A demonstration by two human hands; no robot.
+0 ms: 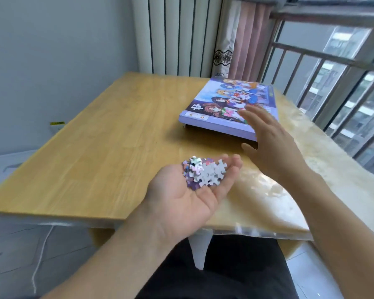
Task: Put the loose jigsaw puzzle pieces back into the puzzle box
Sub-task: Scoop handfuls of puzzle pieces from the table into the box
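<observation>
Our left hand (188, 190) cups light, slippery puzzle pieces (204, 172); our right hand (272, 134), fingers spread, reaches the puzzle box (222, 104) at one o'clock; lift its lid edge.

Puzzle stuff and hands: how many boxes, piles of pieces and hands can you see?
Puzzle box: 1, lid on, lying on the wooden table
Heap of jigsaw pieces: 1, too bunched to count singly, lying in the left hand
Hands: 2, the left hand and the right hand
Total: 4
</observation>
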